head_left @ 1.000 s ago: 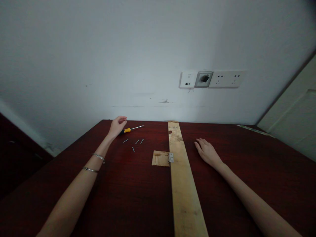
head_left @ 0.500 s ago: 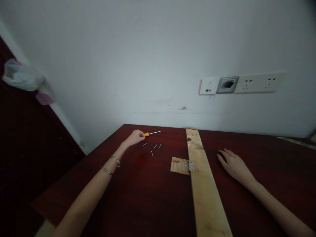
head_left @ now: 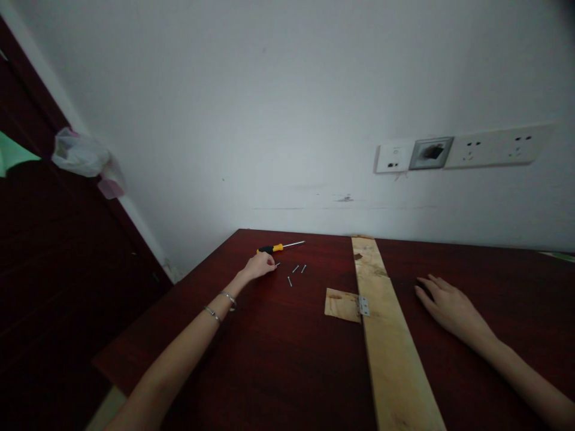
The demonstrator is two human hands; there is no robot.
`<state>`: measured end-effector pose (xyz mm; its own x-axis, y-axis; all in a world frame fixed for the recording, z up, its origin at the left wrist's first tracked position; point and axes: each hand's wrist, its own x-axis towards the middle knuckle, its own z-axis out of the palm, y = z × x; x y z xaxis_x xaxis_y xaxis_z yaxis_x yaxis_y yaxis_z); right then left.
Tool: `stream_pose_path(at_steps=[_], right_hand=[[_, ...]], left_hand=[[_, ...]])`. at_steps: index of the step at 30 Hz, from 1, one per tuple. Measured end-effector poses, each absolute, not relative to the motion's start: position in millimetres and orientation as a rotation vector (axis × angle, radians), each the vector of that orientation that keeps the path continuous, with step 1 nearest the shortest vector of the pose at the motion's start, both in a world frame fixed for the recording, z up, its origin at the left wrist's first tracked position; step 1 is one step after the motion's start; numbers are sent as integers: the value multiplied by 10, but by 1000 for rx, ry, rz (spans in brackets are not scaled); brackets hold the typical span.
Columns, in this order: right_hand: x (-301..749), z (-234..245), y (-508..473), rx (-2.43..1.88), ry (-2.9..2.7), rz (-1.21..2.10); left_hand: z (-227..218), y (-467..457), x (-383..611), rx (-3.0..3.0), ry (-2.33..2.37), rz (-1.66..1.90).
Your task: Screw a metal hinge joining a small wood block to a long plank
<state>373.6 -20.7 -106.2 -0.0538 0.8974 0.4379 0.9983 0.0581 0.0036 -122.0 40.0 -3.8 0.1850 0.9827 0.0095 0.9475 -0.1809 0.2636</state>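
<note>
My left hand [head_left: 260, 265] lies on the dark red table [head_left: 278, 359], its fingers curled and pinched at the end of a small screw [head_left: 277, 264]. Just beyond the hand a yellow-and-black screwdriver [head_left: 278, 246] lies loose. Three more screws [head_left: 295, 269] are scattered to the right of the hand. A long pale wooden plank [head_left: 390, 353] runs from the wall toward me. A small plywood piece [head_left: 341, 304] is joined to it by a metal hinge [head_left: 363, 306]. My right hand [head_left: 449, 305] rests flat and open on the table, right of the plank.
The white wall [head_left: 269, 120] carries a strip of sockets [head_left: 467, 152] above the table's far edge. At the left stands dark wooden furniture [head_left: 54, 269] with a plastic bag [head_left: 81, 155] on it. The table's left edge drops off near my left forearm.
My left hand has come off the screwdriver's handle and drawn back a little to the nearest screw. The view has swung left. My right hand stays flat.
</note>
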Motion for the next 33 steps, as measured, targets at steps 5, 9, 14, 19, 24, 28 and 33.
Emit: stream_pose_path(at_steps=[5,9,14,19,24,28,33], right_hand=[[3721,-1038,-220,-1932,-2011,-405],[3695,-991,-244,-1930,-2019,-390],[3665,-951,-272,-1941,-2015,-386],[3648,-945,-277,-1949,-2004,-408],[3640,-926,-278,-1933,-2012,-409],[3633,-911,-283,-1919,-1983,-355],[3537,-684,-318,-1713,-1737,-166]], left_hand=[[-46,367,-1184,2275,1933,249],[-62,363,-1175,2316,1953,245],[-73,385,-1132,2366,1944,240],[-70,411,-1116,2374,1902,323],[-2,474,-1081,2334,1732,575],[130,521,-910,2259,1456,836],[264,447,-542,2136,1134,1097]])
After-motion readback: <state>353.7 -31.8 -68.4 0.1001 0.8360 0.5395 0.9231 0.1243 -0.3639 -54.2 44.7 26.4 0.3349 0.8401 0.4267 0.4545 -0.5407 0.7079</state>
